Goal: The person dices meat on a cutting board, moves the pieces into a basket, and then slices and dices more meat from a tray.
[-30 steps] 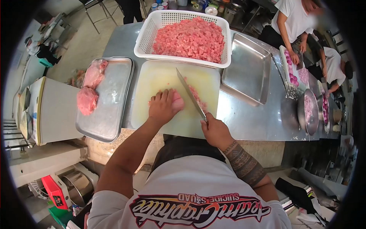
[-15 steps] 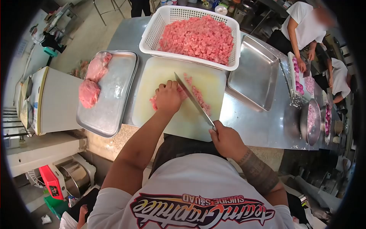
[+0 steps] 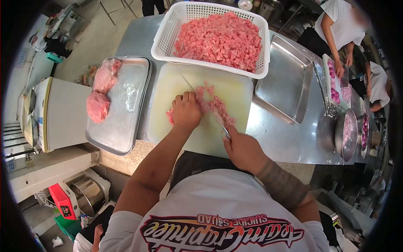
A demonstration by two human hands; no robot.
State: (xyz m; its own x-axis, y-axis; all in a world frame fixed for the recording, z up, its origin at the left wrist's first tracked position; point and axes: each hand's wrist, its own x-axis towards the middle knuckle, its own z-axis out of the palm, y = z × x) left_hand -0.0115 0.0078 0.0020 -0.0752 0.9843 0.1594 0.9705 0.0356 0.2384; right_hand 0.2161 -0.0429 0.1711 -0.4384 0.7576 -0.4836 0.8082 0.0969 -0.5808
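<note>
My right hand (image 3: 244, 150) is wrapped round the handle of a long kitchen knife (image 3: 204, 101), whose blade is smeared by motion. The blade lies close beside the fingers of my left hand (image 3: 185, 110). That hand is closed, knuckles bent, pressing down strips of raw meat (image 3: 169, 116) on the pale cutting board (image 3: 161, 90). Most of the pressed meat is hidden under my palm. Small cut pieces of meat (image 3: 221, 110) lie in a line to the right of the blade.
A white perforated basket (image 3: 158, 46) heaped with diced meat (image 3: 218, 42) stands beyond the board. To the left, a metal tray (image 3: 121, 122) carries two raw meat chunks (image 3: 98, 107). A deep metal pan (image 3: 281, 84) sits right. Farther right, co-workers (image 3: 340, 25) cut purple onions (image 3: 334, 94).
The knife has shifted left against my left fingers, and my right hand has moved slightly left with it. More cut meat shows right of the blade. The whole view has shifted a little.
</note>
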